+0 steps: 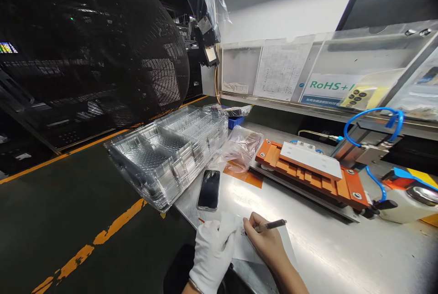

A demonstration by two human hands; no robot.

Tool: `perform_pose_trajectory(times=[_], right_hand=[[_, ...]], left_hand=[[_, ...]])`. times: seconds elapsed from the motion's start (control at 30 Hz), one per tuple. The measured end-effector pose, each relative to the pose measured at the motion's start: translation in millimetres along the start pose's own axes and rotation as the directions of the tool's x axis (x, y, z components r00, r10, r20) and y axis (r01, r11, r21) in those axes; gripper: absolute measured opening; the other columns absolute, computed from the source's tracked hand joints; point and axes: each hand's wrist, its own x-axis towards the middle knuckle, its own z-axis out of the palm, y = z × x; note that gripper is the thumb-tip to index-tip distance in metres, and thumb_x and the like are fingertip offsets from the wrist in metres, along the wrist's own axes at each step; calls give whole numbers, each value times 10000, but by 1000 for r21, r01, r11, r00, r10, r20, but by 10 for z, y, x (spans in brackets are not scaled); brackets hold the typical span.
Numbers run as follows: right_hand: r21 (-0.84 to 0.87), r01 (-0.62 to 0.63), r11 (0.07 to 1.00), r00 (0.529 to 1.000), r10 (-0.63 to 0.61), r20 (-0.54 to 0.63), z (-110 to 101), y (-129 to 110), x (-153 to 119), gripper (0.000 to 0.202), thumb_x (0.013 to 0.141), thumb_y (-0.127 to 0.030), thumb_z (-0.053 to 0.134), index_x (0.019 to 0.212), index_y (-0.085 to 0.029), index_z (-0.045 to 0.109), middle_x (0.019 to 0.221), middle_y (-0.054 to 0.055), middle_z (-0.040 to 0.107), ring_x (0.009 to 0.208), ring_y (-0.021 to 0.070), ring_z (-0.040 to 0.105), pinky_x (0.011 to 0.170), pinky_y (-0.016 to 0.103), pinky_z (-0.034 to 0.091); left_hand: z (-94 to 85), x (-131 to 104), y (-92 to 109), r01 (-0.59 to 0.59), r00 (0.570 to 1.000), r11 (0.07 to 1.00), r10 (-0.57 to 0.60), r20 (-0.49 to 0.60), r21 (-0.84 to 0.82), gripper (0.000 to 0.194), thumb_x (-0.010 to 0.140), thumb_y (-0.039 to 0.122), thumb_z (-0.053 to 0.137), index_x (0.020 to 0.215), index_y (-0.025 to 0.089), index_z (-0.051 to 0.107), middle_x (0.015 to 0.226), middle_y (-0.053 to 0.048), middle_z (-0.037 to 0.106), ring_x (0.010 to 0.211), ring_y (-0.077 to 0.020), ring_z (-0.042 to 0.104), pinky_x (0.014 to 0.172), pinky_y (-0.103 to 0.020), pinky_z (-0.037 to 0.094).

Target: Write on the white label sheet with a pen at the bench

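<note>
At the desk's (328, 248) near edge, the gloved left hand (214, 250) lies flat on a paper (244, 246), fingers open, holding nothing. The bare right hand (265, 239) is closed around a pen (270, 225), its tip on the paper. A phone (209, 189) lies just beyond, beside stacked trays (171, 152) at the left edge.

White glove on the left hand (212, 250); bare right hand (265, 241) with a dark pen (270, 225); black phone (209, 189) at eleven o'clock; orange fixture (345, 186) at two o'clock; blue hose (372, 112); yellow floor stripe (118, 223)
</note>
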Motion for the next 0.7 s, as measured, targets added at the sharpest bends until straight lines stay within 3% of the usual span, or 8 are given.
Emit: perform_pose_trajectory(times=[0.17,0.33,0.47,0.7], right_hand=[[-20,6,1000,1000,-5,15,7,20,-5,364,784,-474,496,560,-232,342,510,-58,345,528,142,357,537,284,243],[-14,6,1000,999,-7,-41,-3,36,23,366,794,-458,481,590,-236,274,535,-63,287,536,139,318,533,281,228],[-7,2,1000,998,-2,-63,-13,29,27,373,799,-458,487,599,-239,261,540,-62,287,547,144,312,537,287,225],[2,-2,1000,999,2,-32,-19,28,14,357,790,-439,485,585,-239,271,529,-59,289,542,147,323,533,289,236]], left_hand=[[38,-27,-22,9,1000,1000,-8,27,-5,223,826,175,569,943,311,701,721,-6,583,680,-188,530,630,-321,333],[51,-38,-33,1,999,1000,0,-36,8,216,817,173,578,916,323,698,701,-4,559,667,-191,512,614,-320,322],[43,-48,-31,-1,1000,1000,1,-25,-2,234,827,170,567,933,331,698,705,-4,569,665,-185,516,618,-315,328],[66,-65,-38,42,999,999,-41,-2,15,205,830,213,579,923,343,707,730,-11,584,703,-209,530,647,-328,347]])
